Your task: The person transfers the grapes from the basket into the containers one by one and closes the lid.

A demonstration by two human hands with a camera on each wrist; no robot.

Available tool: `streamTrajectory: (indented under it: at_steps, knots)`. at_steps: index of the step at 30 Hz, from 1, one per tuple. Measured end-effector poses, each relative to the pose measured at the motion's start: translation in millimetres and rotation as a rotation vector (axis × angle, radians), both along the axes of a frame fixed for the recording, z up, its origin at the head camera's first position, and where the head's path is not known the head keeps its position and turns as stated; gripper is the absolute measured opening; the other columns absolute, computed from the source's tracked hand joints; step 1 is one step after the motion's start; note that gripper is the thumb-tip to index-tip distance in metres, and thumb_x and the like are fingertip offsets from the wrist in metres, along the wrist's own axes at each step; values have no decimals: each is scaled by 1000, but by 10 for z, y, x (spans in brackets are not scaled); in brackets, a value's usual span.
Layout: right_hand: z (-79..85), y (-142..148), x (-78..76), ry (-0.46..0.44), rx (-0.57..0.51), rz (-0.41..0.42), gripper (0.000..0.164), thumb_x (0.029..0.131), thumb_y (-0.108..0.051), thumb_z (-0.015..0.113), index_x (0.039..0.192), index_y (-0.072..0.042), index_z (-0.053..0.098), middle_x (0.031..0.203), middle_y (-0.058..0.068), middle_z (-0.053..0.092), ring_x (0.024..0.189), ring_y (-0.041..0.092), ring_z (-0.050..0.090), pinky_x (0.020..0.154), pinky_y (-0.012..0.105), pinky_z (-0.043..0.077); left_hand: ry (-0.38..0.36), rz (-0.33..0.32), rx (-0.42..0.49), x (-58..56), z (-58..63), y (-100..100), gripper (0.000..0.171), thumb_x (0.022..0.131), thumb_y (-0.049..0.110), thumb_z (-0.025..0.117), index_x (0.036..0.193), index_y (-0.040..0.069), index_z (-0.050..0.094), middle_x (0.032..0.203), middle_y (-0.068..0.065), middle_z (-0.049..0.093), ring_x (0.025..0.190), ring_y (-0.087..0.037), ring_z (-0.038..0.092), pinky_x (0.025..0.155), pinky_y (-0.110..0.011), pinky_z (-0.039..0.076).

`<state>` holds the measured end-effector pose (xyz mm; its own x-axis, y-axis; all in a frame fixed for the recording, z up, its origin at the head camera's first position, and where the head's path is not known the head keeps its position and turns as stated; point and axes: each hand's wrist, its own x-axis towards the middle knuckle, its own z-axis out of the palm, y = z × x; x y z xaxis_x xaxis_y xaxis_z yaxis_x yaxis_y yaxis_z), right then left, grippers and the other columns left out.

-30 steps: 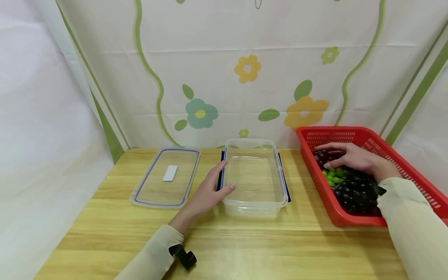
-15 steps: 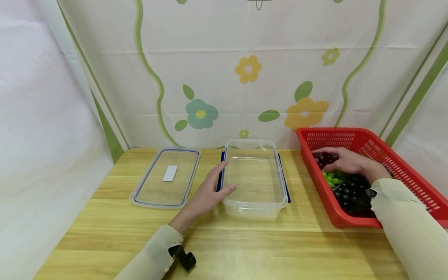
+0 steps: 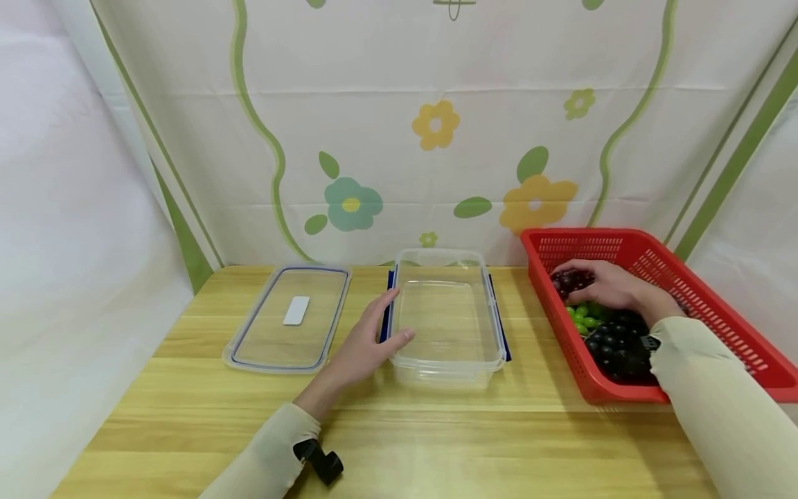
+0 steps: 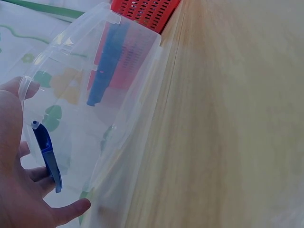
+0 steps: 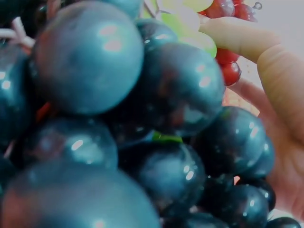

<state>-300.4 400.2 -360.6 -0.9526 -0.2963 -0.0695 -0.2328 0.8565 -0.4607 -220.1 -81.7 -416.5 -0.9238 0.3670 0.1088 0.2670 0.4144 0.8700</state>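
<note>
Inside the red plastic basket (image 3: pixel 598 387), my right hand (image 3: pixel 614 285) curls its fingers and thumb round a bunch of dark red grapes (image 3: pixel 570 279). Green grapes (image 3: pixel 582 320) lie just below it, with black grapes (image 3: pixel 614 346) under the wrist. In the right wrist view, black grapes (image 5: pixel 180 90) fill the foreground and the thumb reaches toward the red ones. My left hand (image 3: pixel 361 346) rests with fingers extended at the left side of a clear plastic container (image 3: pixel 445 378). The left wrist view shows these fingers around its blue side latch (image 4: pixel 48 159).
A clear lid (image 3: pixel 274 350) with a blue seal and a white label (image 3: pixel 296 310) lies left of the container on the wooden table (image 3: pixel 436 450). A flowered curtain (image 3: pixel 374 104) hangs behind, and white cloth (image 3: pixel 81 242) stands at the left.
My right hand has drawn slightly toward the basket's left wall and closed round the red grapes, which now show more between its fingers. The left hand stays at the container; the view shifts slightly.
</note>
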Motion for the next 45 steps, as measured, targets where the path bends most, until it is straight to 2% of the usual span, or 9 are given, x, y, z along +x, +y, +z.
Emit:
streamTrajectory:
  at_steps: [4,9,12,15,19,26,30,34,45]
  knots:
    - [15,7,20,32,0,1,48,92,-24,83,136,-14,69,137,20,69,124,38,62,104,65,49,-2,5,-1,12,4,-5,79,101,53,67,166,49,21,177,8,18,166,-30,17,126,-73,22]
    - [45,27,52,63,-17,-34,51,93,-28,83,140,-13,67,136,18,69,116,29,63,93,40,55,-2,11,-7,22,11,-3,78,102,52,67,165,50,22,177,7,19,166,-31,19,126,-73,23]
    - [71,60,70,66,-47,-73,55,96,-31,81,144,-12,64,138,19,68,108,17,63,84,26,53,-5,10,-5,22,14,1,78,101,53,67,166,49,22,177,7,19,166,-31,19,126,-73,23]
    - [92,91,82,70,-79,-100,57,98,-31,78,148,-11,60,140,20,66,103,2,59,82,21,52,-5,7,-2,20,16,2,79,101,53,67,166,48,22,178,7,18,166,-31,18,126,-73,23]
    - [109,105,118,72,-130,-113,57,100,-32,76,150,-11,58,140,19,65,98,-9,59,80,22,54,-1,7,-3,20,11,0,78,103,49,66,166,47,21,178,6,18,166,-32,17,126,-74,22]
    - [122,120,137,65,-161,-142,60,100,-37,75,151,-12,56,141,18,63,100,-6,59,80,22,54,8,10,-2,21,7,4,78,103,44,67,167,46,22,177,4,19,166,-33,19,126,-74,23]
    - [153,135,154,88,-230,-152,56,98,-36,78,146,-12,60,125,-9,69,99,-4,62,78,22,56,12,6,0,27,11,11,78,103,46,66,167,46,22,177,4,20,165,-33,19,126,-74,23]
    - [184,146,150,88,-316,-151,53,100,-32,76,146,-10,59,111,-33,64,97,-5,65,78,23,59,13,5,-1,29,9,14,78,102,49,66,167,45,22,177,5,20,165,-32,20,126,-73,23]
    - [211,170,107,78,-467,-226,41,100,-26,77,138,-22,64,106,-33,68,83,9,71,73,23,60,19,5,4,25,2,11,78,103,48,66,166,46,22,177,6,20,165,-32,20,126,-72,23]
